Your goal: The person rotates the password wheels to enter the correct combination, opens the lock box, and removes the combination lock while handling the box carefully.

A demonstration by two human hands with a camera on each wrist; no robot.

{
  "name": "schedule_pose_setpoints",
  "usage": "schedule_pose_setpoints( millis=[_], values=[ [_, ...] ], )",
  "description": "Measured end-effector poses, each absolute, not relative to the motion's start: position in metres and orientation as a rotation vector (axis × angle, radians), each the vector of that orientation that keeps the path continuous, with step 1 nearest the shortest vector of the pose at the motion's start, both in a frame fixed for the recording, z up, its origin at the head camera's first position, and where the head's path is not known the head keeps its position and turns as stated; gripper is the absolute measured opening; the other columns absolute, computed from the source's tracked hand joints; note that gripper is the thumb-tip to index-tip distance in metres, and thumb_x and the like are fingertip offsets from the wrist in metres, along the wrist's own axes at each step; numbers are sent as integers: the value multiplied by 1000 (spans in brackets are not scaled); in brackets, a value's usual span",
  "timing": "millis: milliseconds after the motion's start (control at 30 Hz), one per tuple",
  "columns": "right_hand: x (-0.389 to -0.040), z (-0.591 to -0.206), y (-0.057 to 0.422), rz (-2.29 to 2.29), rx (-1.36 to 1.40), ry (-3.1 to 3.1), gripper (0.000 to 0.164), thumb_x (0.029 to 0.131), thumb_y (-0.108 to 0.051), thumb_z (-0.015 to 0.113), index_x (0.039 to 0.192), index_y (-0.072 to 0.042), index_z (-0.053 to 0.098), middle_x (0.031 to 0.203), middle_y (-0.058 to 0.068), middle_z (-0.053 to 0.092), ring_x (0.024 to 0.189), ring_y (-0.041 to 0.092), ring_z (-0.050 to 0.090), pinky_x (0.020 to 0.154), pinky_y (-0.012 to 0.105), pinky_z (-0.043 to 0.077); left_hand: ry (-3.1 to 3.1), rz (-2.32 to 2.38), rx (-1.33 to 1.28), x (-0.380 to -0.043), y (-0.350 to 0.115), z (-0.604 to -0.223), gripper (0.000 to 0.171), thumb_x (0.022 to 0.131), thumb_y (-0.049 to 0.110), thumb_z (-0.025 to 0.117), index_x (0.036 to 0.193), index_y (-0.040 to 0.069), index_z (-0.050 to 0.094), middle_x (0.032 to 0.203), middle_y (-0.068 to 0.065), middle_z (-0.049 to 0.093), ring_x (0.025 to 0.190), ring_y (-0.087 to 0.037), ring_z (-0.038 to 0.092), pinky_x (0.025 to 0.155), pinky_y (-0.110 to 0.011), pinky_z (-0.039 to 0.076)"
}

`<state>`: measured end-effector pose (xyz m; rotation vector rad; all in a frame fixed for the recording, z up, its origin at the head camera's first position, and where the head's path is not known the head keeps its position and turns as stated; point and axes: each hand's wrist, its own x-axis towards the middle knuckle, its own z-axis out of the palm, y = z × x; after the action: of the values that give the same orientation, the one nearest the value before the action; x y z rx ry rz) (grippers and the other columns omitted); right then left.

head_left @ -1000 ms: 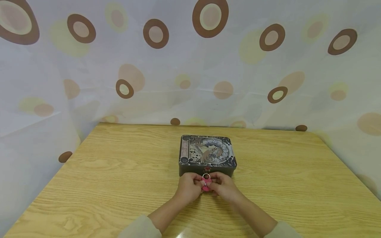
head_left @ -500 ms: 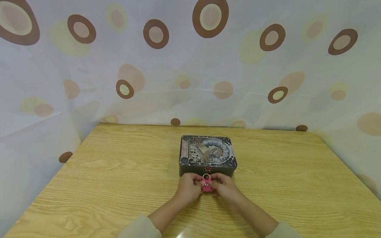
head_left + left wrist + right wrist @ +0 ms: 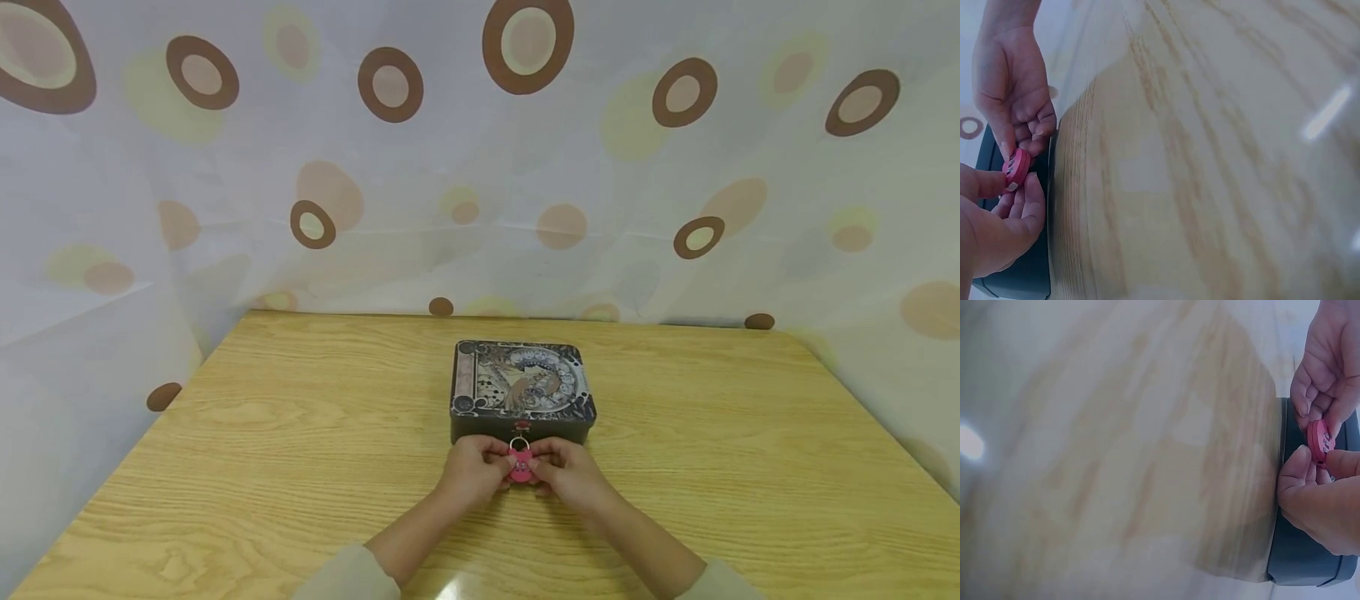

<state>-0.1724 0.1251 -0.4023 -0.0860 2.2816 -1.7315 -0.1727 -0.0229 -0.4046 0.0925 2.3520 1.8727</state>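
Note:
A pink combination padlock [image 3: 521, 472] hangs by its shackle at the red clasp [image 3: 522, 426] on the front of a dark tin box [image 3: 525, 383] with an ornate printed lid. My left hand [image 3: 475, 475] pinches the padlock's left side between thumb and fingers. From the other side my right hand [image 3: 567, 473] pinches it too, thumb near the number dials. In the left wrist view the padlock [image 3: 1016, 169] is seen edge-on between both hands. The right wrist view shows the padlock [image 3: 1320, 440] with its dials facing the thumbs. The box lid is down.
The box stands on a wood-grain table [image 3: 300, 433]. Behind and at the sides hangs a pale curtain [image 3: 420, 167] patterned with brown and beige circles.
Both hands stay at the padlock in nearly the same place. The right thumb has shifted slightly over the dials, and the padlock's face has turned a little.

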Motion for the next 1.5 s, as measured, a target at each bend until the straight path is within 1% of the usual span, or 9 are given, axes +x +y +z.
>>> schedule_pose_setpoints(
  millis=[267, 533, 733, 933, 967, 1067, 1200, 1333, 1500],
  values=[
    [-173, -402, 125, -1728, -88, 2282, 24, 91, 1, 49, 109, 16, 48, 88, 12, 61, 68, 10, 54, 63, 24, 52, 2264, 1911, 89, -174, -24, -404, 16, 81, -5, 62, 93, -16, 61, 79, -20, 66, 67, -14, 63, 61, -29, 59],
    [-172, -402, 125, -1735, -78, 2288, 23, 90, 2, 49, 108, 16, 49, 87, 11, 60, 68, 9, 54, 62, 23, 52, 2248, 1913, 100, -175, -25, -405, 16, 79, -8, 63, 93, -16, 60, 78, -18, 64, 64, -11, 59, 63, -28, 59],
    [-173, -402, 122, -1736, -48, 2312, 21, 89, 3, 50, 106, 15, 51, 86, 11, 60, 70, 9, 55, 62, 24, 52, 2262, 1914, 91, -175, -24, -405, 16, 79, -10, 62, 93, -15, 59, 76, -15, 62, 62, -9, 55, 60, -27, 58],
    [-176, -413, 124, -1800, -83, 2300, 20, 88, -1, 56, 103, 12, 54, 86, 13, 61, 72, 11, 56, 62, 26, 53, 2317, 1883, 102, -174, -22, -403, 17, 79, -9, 62, 94, -15, 59, 77, -16, 63, 63, -9, 54, 58, -27, 57],
    [-179, -418, 127, -1824, -140, 2284, 19, 88, -3, 57, 102, 9, 55, 86, 11, 61, 72, 11, 57, 61, 26, 53, 2330, 1875, 107, -174, -22, -403, 16, 79, -9, 62, 94, -15, 59, 77, -16, 63, 63, -9, 54, 58, -26, 57],
    [-181, -424, 129, -1854, -166, 2276, 17, 87, -5, 59, 99, 8, 56, 83, 8, 60, 71, 11, 57, 60, 26, 54, 2373, 1854, 127, -173, -22, -402, 15, 78, -8, 62, 92, -14, 60, 75, -16, 63, 61, -8, 53, 55, -24, 55],
    [-177, -415, 125, -1806, -81, 2309, 20, 87, 0, 56, 103, 12, 54, 84, 10, 59, 72, 12, 56, 60, 25, 53, 2404, 1837, 133, -173, -22, -402, 14, 78, -8, 62, 91, -14, 61, 73, -15, 63, 59, -8, 52, 54, -22, 54],
    [-174, -407, 121, -1759, -21, 2334, 19, 88, 3, 52, 104, 14, 53, 83, 9, 58, 71, 11, 54, 60, 23, 51, 2435, 1811, 135, -173, -21, -403, 14, 78, -7, 61, 91, -13, 61, 73, -15, 63, 59, -8, 52, 53, -20, 53],
    [-173, -405, 120, -1744, -31, 2340, 19, 88, 5, 52, 103, 15, 52, 82, 9, 57, 70, 11, 53, 60, 23, 52, 2434, 1814, 165, -172, -23, -403, 14, 81, -5, 61, 92, -13, 61, 75, -16, 64, 61, -10, 55, 53, -22, 53]
  ],
)
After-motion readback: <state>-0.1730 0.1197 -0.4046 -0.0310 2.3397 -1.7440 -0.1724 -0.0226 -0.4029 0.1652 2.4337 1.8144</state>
